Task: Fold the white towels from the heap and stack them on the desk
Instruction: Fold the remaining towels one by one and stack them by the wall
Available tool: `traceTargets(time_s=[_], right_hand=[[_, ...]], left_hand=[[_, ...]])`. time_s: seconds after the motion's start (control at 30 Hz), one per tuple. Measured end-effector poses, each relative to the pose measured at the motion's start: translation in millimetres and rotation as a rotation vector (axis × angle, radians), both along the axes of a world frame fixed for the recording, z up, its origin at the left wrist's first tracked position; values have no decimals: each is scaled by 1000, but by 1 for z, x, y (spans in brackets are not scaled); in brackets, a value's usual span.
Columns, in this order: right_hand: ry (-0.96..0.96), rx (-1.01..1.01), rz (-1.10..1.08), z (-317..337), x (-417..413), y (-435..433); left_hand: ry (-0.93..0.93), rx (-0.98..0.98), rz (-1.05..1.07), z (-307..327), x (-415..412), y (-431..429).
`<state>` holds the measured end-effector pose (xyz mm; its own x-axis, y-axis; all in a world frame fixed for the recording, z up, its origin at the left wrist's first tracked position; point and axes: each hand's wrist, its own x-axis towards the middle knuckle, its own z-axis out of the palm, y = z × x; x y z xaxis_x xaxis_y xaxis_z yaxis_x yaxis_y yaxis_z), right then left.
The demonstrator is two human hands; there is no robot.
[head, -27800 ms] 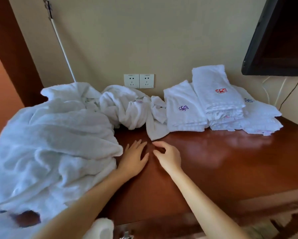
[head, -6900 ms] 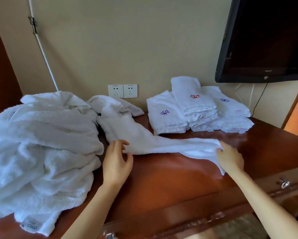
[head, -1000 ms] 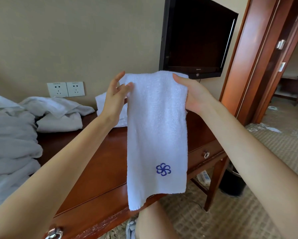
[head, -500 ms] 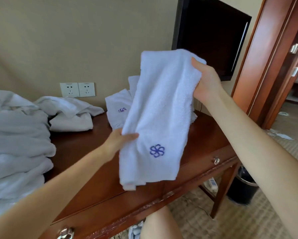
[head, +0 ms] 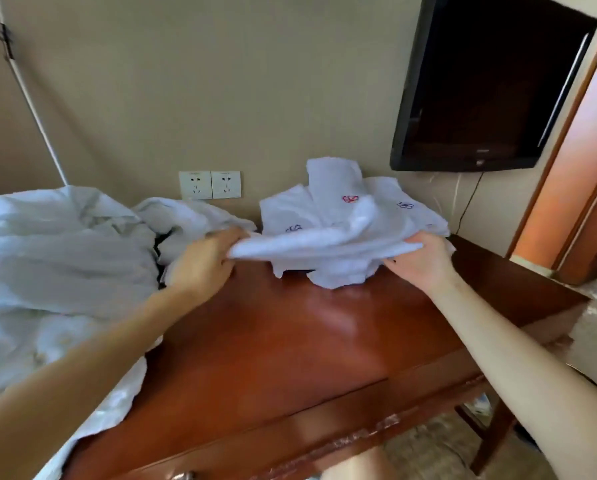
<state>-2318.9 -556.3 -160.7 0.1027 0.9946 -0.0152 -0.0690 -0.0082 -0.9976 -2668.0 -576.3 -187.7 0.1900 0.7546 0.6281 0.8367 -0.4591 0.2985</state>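
I hold a folded white towel (head: 328, 245) stretched level between both hands, just above the brown desk (head: 307, 344). My left hand (head: 203, 261) pinches its left end and my right hand (head: 418, 259) grips its right end. Its middle sags toward the desk. Right behind it, against the wall, lies the stack of folded towels (head: 335, 199) with red and blue embroidered marks. The heap of unfolded white towels (head: 58, 265) covers the desk's left side.
Two wall sockets (head: 210, 184) sit above the desk's back edge. A black television (head: 487, 81) hangs at the upper right with cables below it. A wooden door frame (head: 574, 174) stands at the right. A white pipe (head: 30, 102) runs down the wall at the left.
The towel hung upright in front of me half a second ago; now it is lowered and held level over the desk by the stack. My left hand moved from its lower edge to its left end.
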Motion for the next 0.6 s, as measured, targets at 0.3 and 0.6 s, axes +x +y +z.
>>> traceTargets(time_s=[0.3,0.6], right_hand=[[-190,-358,-410,-53,36,-4],[-1261,3,-83,-46,-69,36]], left_hand=[[282,-242,-285,-91,-6,-29],[268,-699,-213,-71,31,-2]])
